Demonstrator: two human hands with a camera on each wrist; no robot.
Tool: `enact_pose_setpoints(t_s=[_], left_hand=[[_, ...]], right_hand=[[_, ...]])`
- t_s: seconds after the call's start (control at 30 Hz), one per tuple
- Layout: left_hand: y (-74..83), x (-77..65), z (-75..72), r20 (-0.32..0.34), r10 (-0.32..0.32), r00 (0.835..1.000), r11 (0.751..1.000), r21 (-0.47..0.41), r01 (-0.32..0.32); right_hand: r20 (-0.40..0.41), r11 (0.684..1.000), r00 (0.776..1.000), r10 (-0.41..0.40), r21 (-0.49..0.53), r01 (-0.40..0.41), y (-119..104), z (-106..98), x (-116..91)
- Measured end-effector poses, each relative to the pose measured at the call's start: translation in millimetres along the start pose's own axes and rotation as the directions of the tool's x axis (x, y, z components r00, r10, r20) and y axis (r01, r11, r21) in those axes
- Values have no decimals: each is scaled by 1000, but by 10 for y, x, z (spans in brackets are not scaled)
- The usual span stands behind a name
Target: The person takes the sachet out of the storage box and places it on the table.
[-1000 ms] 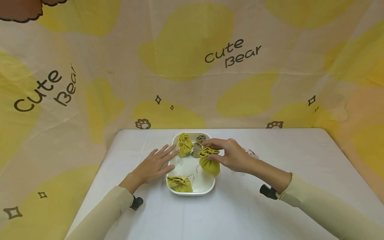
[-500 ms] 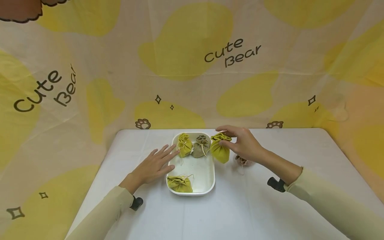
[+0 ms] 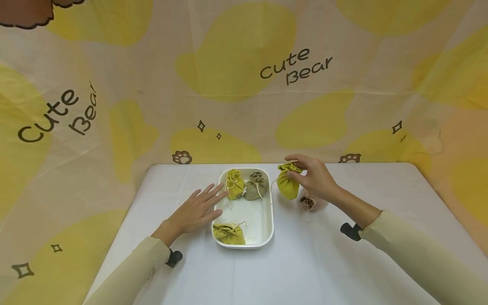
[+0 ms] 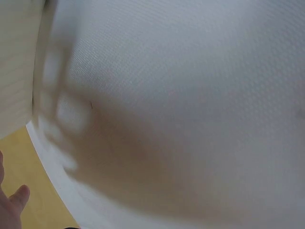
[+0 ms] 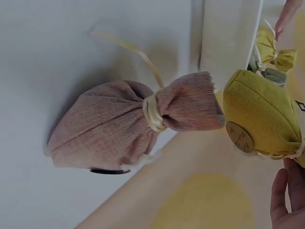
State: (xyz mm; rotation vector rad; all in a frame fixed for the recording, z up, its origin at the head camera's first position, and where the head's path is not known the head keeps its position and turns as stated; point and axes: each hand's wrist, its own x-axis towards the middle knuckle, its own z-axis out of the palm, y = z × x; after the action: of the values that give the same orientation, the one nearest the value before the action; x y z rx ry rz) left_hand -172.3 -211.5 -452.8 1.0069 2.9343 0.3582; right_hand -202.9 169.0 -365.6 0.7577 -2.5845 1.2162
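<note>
Pinched by its gathered neck, a yellow-green drawstring pouch [image 3: 288,186] hangs from my right hand [image 3: 314,178], just right of the white tray [image 3: 271,224]. A round brown tag shows on that pouch [image 5: 259,109] in the right wrist view. Below the right hand, a pink drawstring pouch [image 5: 107,124] lies on the table, its neck tied with cream cord. My left hand [image 3: 194,212] spreads its fingers over the tray's left rim. Inside the tray, a yellow pouch [image 3: 234,184] and a grey pouch [image 3: 256,187] sit at the back, and another yellow pouch [image 3: 228,234] lies at the front left.
A white cloth covers the table [image 3: 289,271]. Behind it hangs a patterned yellow and cream backdrop [image 3: 236,55]. In the left wrist view, mostly the white cloth [image 4: 200,71] shows, with the tray's side wall [image 4: 16,67] at the left.
My right hand has lifted the yellow-green pouch out over the tray's right rim and carried it right and back. The grey and pink pouches are now less covered. The left hand stays put.
</note>
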Motion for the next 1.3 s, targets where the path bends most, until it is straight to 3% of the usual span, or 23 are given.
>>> enact_pose_setpoints(t_s=[0.23, 0.8, 1.1, 1.3], left_hand=[[0, 1, -5, -3, 2, 1000, 1000, 1, -2], [-34, 9, 29, -21, 12, 1000, 1000, 4, -12], [-48, 29, 44, -25, 18, 1000, 1000, 6, -17], [-63, 38, 65, -31, 25, 999, 1000, 11, -25]], right_hand=[[-25, 1000, 999, 20, 9, -19, 161, 105, 9], [46, 994, 993, 108, -31, -106, 375, 272, -91], [23, 998, 1000, 18, -61, -17, 280, 321, -78], [50, 999, 998, -43, -28, 44, 132, 452, -94]])
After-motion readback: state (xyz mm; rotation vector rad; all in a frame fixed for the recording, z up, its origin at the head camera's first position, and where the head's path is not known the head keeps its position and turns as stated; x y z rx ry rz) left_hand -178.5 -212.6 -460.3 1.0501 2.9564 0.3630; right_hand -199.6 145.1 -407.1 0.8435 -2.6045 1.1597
